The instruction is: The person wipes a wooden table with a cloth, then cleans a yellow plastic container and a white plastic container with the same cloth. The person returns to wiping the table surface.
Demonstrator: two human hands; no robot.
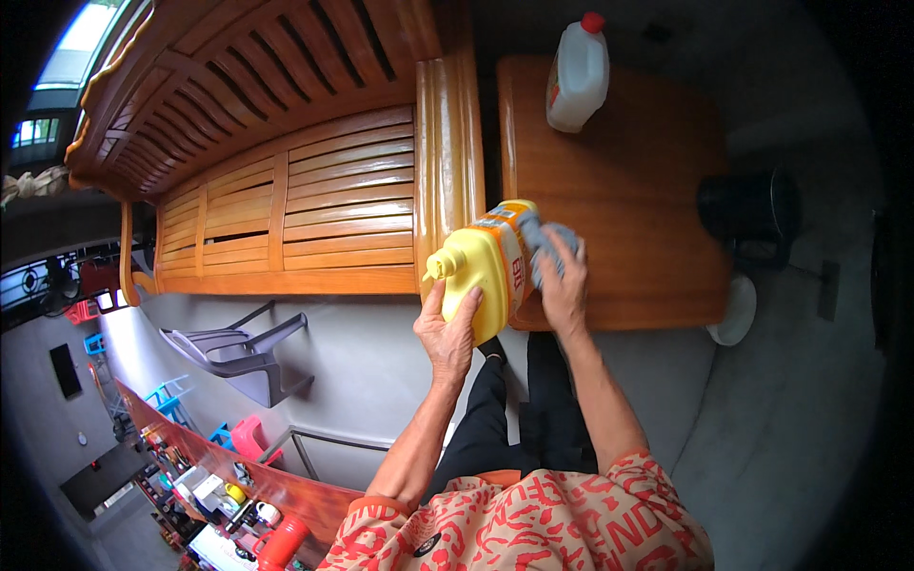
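Steadying a yellow bottle (pixel 487 276) with the left hand (pixel 447 335), I watched from afar through the head camera while the right hand (pixel 565 284) pressed a grey cloth (pixel 536 238) against the bottle's labelled part, toward the base. The bottle lay tilted over the gap between a slatted wooden bench (pixel 347 209) and a wooden table (pixel 633 205), its neck pointing left; whether it touched either edge I could not tell. My left hand was closed on the shoulder near the neck, thumb and forefinger showing against the yellow plastic. My right hand was bunched over the cloth, gripping it.

By my judgement the wiping was partway along: the bottle was in hand and the cloth was on it, yet it covered only one stretch near the base. How much of the surface was already clean I could not read, since no line between wiped and unwiped plastic showed. The neck, the shoulder and the near side lay outside the cloth's reach, so those seemed the parts left to go over. A white bottle with a red cap (pixel 582 78) stood on the table, well apart from both hands; nothing on it told me whether it was finished or waiting.
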